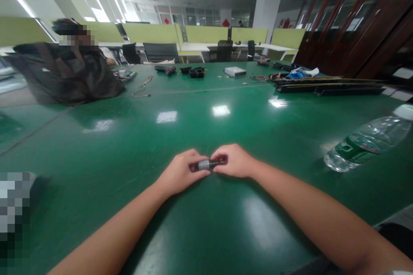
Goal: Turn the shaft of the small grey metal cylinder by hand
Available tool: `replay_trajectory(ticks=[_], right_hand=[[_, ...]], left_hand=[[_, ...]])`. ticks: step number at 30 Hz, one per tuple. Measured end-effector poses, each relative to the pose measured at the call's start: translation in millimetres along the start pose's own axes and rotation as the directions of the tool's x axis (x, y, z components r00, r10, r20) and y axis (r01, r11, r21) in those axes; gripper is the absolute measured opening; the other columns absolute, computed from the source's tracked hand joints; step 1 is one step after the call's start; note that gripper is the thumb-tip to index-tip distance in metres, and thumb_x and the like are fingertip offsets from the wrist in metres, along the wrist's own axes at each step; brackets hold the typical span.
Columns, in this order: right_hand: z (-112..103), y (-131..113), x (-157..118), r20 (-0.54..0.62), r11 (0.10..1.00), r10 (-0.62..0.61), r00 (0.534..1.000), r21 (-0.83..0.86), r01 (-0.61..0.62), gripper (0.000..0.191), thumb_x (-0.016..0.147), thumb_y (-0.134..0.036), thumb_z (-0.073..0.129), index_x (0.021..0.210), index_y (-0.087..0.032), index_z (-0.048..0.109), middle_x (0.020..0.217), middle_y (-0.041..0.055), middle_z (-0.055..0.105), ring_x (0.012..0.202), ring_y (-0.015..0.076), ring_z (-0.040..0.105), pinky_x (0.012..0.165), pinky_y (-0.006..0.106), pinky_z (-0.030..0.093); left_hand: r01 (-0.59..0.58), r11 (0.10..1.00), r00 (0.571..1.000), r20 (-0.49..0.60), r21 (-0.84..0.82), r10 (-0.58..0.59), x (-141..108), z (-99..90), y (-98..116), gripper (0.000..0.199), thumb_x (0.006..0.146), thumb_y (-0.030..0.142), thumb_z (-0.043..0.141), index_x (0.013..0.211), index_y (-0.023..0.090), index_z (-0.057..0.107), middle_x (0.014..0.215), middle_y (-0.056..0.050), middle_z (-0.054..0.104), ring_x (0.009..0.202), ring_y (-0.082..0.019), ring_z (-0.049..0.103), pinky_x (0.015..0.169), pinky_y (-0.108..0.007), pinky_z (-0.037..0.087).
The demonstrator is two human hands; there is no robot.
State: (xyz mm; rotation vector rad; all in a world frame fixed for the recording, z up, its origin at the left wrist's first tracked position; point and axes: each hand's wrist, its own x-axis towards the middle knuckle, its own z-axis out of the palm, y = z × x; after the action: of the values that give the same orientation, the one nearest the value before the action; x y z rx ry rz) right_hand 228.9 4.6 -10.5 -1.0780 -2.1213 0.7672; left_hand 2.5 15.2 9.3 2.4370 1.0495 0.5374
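Observation:
Between my two hands lies a small dark cylinder with a silver-grey band (204, 164), held roughly level close to the green tabletop (180, 137). My left hand (179, 172) pinches its left part between thumb and fingers. On the narrower dark right end, the thumb and fingers of my right hand (237, 162) are closed. The fingertips of both hands nearly meet at the middle. Fingers hide both ends of the cylinder, and its exact kind is too small to make out.
A clear water bottle (364, 146) with a green label stands at the right. A large dark bag (71, 73) sits back left, with a person behind it. Along the far edge are a grey box (235, 71), black parts (196, 72), a cord (141, 89) and long black strips (332, 86).

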Motion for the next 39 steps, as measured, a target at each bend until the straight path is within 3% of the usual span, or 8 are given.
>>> replay_trajectory(ticks=[10,39], right_hand=[[-1.7,1.9,1.1,0.011,0.988,-0.103,0.995,-0.112,0.104,0.017,0.077,-0.019,0.071,0.093,-0.017,0.074,0.086,0.0029,0.07,0.076,0.0134,0.062,0.07,0.023,0.045],[-8.3,3.5,-2.5,0.032,0.985,-0.111,0.993,-0.129,0.115,0.016,0.077,-0.018,0.071,0.092,-0.017,0.074,0.084,0.0027,0.069,0.074,0.0131,0.059,0.068,0.023,0.044]], left_hand=[[-0.013,1.0,1.0,-0.008,0.005,0.013,0.2,0.9,-0.6,0.031,0.083,0.041,0.07,0.108,0.024,0.073,0.088,-0.002,0.063,0.077,-0.016,0.059,0.069,-0.025,0.044],[0.003,1.0,1.0,-0.002,-0.006,-0.003,0.7,1.1,0.1,0.028,0.082,0.04,0.072,0.105,0.025,0.073,0.086,-0.001,0.062,0.075,-0.016,0.058,0.068,-0.025,0.043]])
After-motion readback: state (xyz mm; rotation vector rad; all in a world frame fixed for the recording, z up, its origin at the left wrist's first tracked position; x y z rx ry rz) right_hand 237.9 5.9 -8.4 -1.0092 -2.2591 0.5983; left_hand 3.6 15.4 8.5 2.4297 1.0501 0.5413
